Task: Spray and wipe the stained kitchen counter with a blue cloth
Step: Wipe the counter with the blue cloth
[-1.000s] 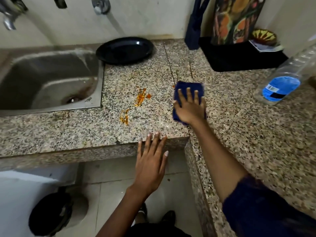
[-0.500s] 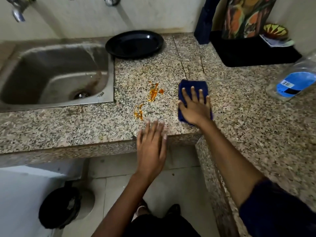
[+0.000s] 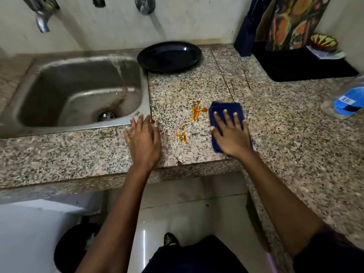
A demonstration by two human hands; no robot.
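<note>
Black plate (image 3: 169,56) sits well beyond both hands nr the wall; steel sink (image 3: 78,91) just beyond the left hand (image 3: 142,142); clear bottle w/ blue label (image 3: 346,101) well off to the right hand's (image 3: 231,134) right. Nothing lies btwn cloth and stain. Blue cloth (image 3: 225,109), folded, dark, lies flat on the speckled tabletop (image 3: 295,134) under the right grip, fingers spread, palm pressing down. Orange stain (image 3: 195,113) just left of it. Left grip flat, fingers loosely spread, empty.
</note>
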